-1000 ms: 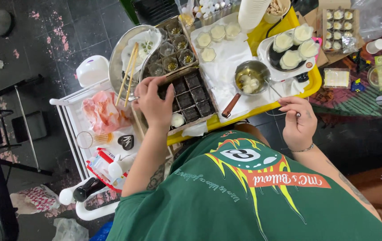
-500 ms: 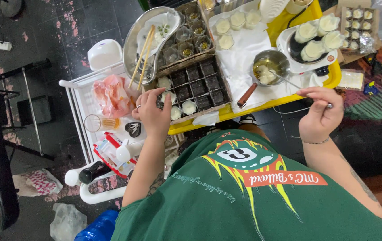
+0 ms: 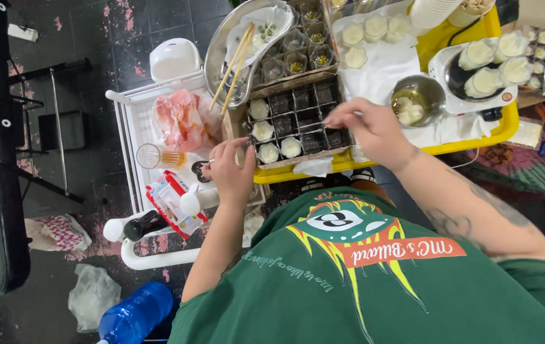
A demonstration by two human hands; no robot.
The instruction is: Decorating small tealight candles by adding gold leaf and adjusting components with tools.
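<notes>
A cardboard box (image 3: 319, 82) split into dark square cells sits on the yellow tray (image 3: 476, 137). Several cells on its left side hold white-filled cups (image 3: 263, 130). My left hand (image 3: 231, 171) grips the box's near left corner, thumb against its wall. My right hand (image 3: 366, 127) reaches over the box's right end, fingers pinched on a thin metal utensil (image 3: 356, 114). Just beyond that hand stands a small metal pot (image 3: 416, 102) with pale lumps in liquid.
A metal oval dish (image 3: 221, 60) with chopsticks lies behind the box, beside small clear cups. A white hot plate (image 3: 441, 64) carries filled cups at right. A white cart (image 3: 133, 108) at left holds a pink bag (image 3: 180, 118) and bottles. A blue bottle (image 3: 135, 312) lies on the floor.
My right hand swung left from beyond the tray's edge to over the box's right end. My left hand slid from the box's cells to its near left corner. The view shifted.
</notes>
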